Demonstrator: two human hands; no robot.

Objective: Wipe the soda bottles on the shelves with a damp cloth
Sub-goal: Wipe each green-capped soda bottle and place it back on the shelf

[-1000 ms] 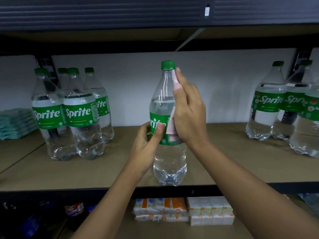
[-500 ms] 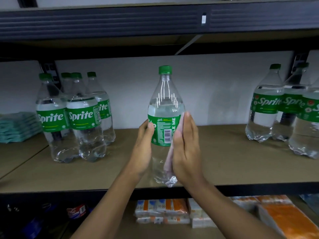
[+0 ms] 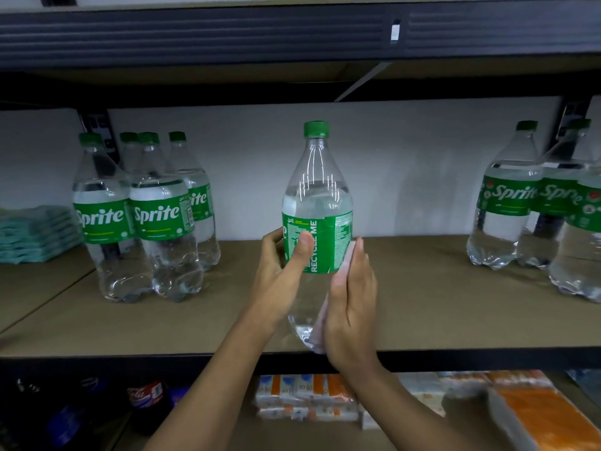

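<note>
A clear Sprite bottle (image 3: 317,196) with a green cap and green label stands near the front edge of the brown shelf (image 3: 422,304). My left hand (image 3: 279,275) grips its label from the left, thumb across the front. With straight fingers, my right hand (image 3: 353,304) presses a pale pink cloth (image 3: 341,275) flat against the bottle's lower right side. Most of the cloth is hidden under the palm.
Several Sprite bottles (image 3: 156,219) stand at the left of the shelf, more Sprite bottles (image 3: 510,203) at the right. Folded teal cloths (image 3: 35,232) lie far left. A dark shelf beam (image 3: 292,37) runs overhead. Below are cola bottles (image 3: 146,398) and orange packets (image 3: 309,395).
My right hand with the cloth slid from the bottle's neck down to its lower side. The bottle was turned, so the label's back faces me, and my left thumb now lies across the label.
</note>
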